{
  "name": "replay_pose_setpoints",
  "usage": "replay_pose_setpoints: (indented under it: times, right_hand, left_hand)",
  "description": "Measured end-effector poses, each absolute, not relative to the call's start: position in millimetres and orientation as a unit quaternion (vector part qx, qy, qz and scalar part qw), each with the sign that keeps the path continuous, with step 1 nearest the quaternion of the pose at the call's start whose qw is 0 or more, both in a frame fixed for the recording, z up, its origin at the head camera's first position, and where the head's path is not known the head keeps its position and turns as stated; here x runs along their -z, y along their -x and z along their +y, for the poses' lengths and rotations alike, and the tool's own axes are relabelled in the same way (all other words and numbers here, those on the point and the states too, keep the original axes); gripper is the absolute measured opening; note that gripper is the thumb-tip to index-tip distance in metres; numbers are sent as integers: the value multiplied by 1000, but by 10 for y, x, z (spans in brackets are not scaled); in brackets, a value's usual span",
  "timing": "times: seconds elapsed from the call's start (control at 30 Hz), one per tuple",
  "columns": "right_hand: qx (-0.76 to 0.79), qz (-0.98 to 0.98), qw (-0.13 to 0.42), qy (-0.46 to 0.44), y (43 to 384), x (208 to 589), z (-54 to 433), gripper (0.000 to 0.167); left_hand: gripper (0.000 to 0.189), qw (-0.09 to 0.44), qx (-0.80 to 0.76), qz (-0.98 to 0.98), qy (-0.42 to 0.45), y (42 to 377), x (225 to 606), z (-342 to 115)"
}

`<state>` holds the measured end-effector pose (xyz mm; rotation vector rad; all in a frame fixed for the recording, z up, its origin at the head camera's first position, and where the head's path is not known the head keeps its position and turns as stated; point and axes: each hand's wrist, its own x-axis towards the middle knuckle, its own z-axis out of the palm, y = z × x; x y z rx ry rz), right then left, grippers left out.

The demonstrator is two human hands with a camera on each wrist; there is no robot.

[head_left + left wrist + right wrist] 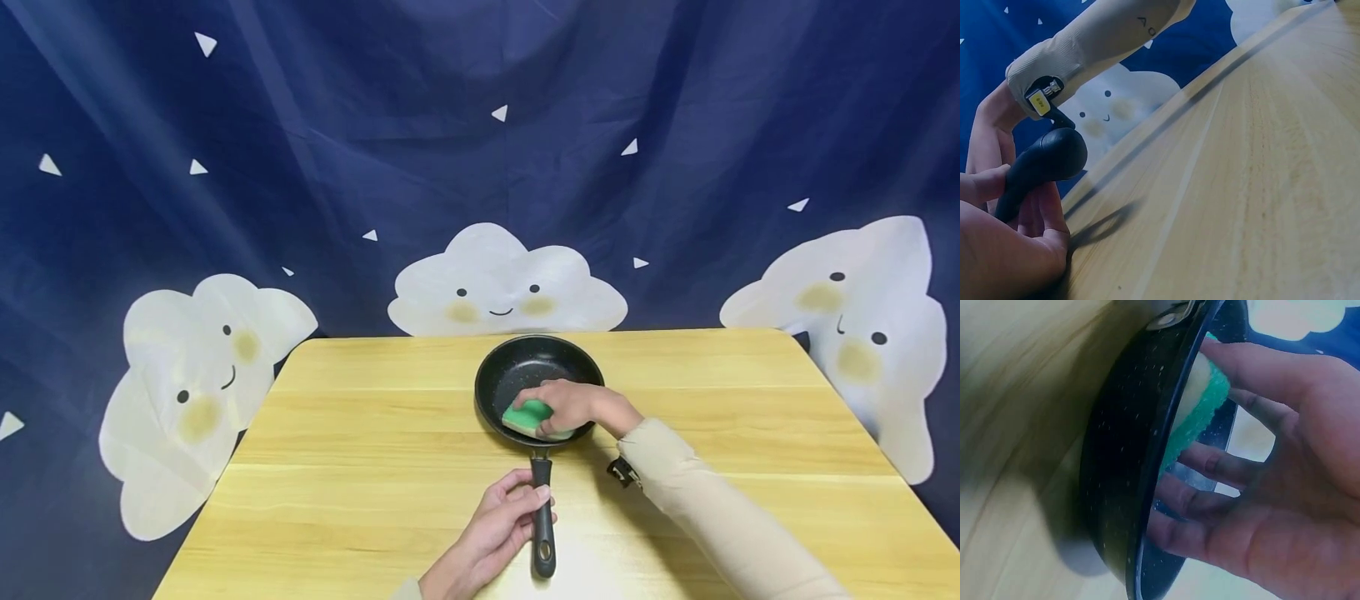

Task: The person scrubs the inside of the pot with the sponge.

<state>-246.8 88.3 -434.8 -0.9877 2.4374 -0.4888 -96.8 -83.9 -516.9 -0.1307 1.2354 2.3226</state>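
A black frying pan with pale specks is at the far middle of the wooden table, its handle pointing toward me. My left hand grips that handle, thumb on top and fingers beneath; the left wrist view shows the handle's rounded end sticking out of the hand. Inside the pan, my right hand holds a sponge with a green top and a pale lower layer. From the right wrist view, thumb and fingers straddle the sponge's green side within the pan's rim.
The wooden table carries the pan, and its far edge runs just behind it. Beyond hangs a dark blue curtain printed with white clouds and triangles. A small camera is strapped at the right wrist, below the beige sleeve.
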Motion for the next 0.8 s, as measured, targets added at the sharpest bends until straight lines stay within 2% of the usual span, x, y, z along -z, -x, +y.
replay_pose_setpoints:
  times: [0.33,0.63,0.8]
  right_hand:
    - [219,873,232,370,2480,4409,850,48]
    - [303,869,266,288,2455,4469,792,48]
    - [324,869,260,268,2425,4490,746,47]
  left_hand:
    - [34,255,-854,451,41,976,5193,-847]
    - [31,256,-855,450,38,973,5192,-865]
    - [30,259,-855,448,33,970,5181,-860]
